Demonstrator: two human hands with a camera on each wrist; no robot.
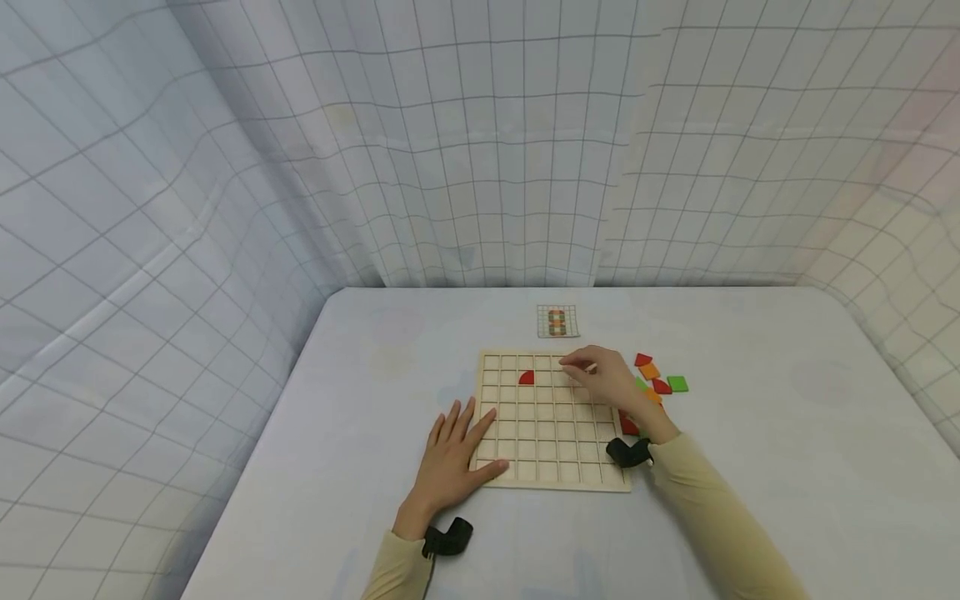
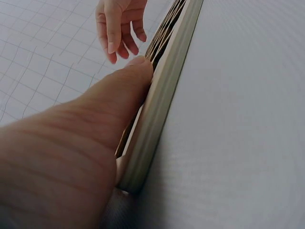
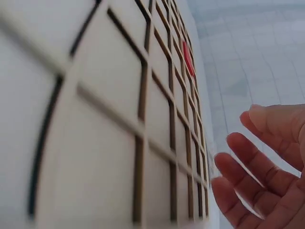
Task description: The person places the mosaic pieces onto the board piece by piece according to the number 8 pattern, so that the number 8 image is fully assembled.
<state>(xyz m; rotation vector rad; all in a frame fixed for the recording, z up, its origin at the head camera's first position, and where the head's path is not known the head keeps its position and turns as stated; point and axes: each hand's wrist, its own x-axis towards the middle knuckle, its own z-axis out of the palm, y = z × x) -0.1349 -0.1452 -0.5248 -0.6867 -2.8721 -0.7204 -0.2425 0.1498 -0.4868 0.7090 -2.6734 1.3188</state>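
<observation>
A square wooden grid board (image 1: 536, 423) lies on the white table. One red quarter-circle piece (image 1: 527, 377) sits in a cell in its upper part, and also shows as a thin red strip (image 3: 188, 59) in the right wrist view. My left hand (image 1: 447, 468) rests spread over the board's left edge, its thumb on the lower left corner. Above the board's upper right part hovers my right hand (image 1: 606, 379). Its fingers (image 3: 245, 174) are loosely bent, with no piece visible between them. The right forearm partly hides the board's right edge.
Beside the board's right edge lie several loose pieces: red, orange and a green square (image 1: 678, 383). Some are partly covered by the right wrist. A small pattern card (image 1: 543, 322) lies behind the board. Grid-lined curtains (image 1: 480, 167) stand around the table.
</observation>
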